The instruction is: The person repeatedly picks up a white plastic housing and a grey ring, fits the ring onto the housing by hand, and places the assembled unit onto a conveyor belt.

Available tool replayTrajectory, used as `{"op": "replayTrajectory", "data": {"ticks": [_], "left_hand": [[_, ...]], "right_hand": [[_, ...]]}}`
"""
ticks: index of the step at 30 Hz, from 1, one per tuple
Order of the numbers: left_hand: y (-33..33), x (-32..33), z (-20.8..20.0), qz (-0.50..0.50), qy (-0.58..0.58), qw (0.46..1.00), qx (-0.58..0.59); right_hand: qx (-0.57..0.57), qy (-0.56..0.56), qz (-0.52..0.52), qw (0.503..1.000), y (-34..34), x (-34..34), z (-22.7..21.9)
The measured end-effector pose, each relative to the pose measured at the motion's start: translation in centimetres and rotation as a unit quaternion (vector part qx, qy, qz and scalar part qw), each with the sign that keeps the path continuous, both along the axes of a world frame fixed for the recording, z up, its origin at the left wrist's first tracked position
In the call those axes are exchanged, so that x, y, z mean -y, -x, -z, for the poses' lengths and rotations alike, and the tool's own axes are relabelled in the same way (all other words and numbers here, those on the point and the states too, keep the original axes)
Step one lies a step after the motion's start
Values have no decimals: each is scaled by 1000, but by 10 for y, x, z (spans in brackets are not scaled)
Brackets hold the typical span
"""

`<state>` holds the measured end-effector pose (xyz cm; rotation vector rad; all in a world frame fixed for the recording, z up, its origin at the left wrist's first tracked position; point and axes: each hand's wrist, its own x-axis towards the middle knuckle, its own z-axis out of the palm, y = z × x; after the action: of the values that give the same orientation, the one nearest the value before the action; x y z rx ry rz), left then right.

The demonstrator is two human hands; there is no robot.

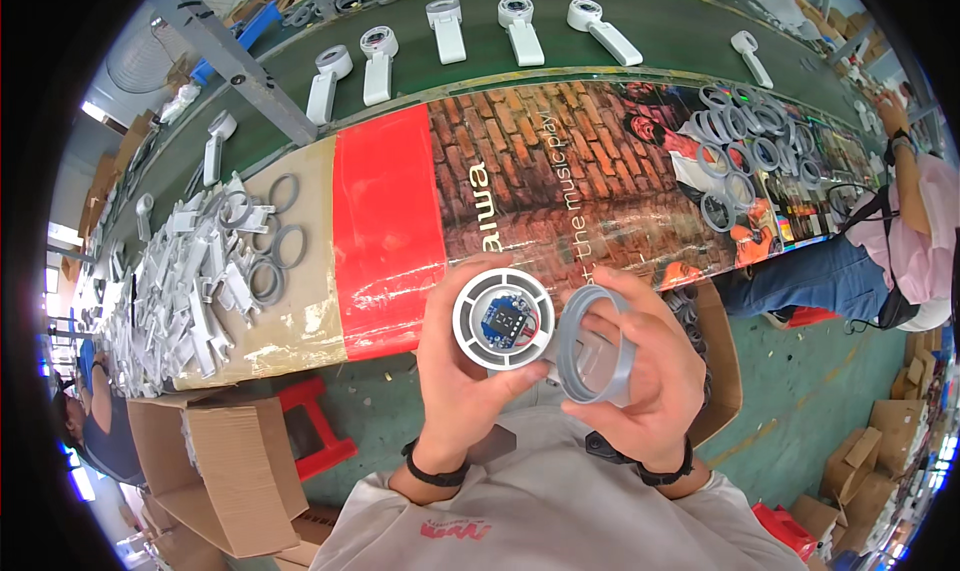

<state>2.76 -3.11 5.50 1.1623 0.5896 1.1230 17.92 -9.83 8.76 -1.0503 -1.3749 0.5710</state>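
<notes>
My left hand (452,396) is closed round a white handheld fan body (545,316) with a round, spoked rim. Inside that rim a blue circuit board (505,321) with a black chip and red wires faces up. Just to its right, my right hand (665,376) grips a grey plastic ring (570,349) by its far side, tilted with its opening toward the fan body. The two parts are close together; whether they touch is hard to tell. Part of the fan's handle is hidden behind my hands and the ring.
Grey rings (740,131) lie heaped on the bench (385,231) at right; pale plastic strips (190,281) pile up at left. White fans (520,31) stand along the green conveyor (420,76). Cardboard boxes (240,471), a red stool (315,426) and a person (920,231) are nearby.
</notes>
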Motion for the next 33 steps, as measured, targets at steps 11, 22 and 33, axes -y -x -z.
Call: {"op": "replayTrajectory", "data": {"ticks": [11, 22, 33], "left_hand": [[-6, 4, -2, -94, -158, 974, -135], [-6, -14, -36, -112, -493, 794, -338], [13, -56, -8, -183, -281, 915, -222]], "right_hand": [[40, -12, 29, 999, 2, -1, 2], [132, 63, -63, 987, -16, -32, -20], [-233, 373, -378, 815, -4, -45, 13]]}}
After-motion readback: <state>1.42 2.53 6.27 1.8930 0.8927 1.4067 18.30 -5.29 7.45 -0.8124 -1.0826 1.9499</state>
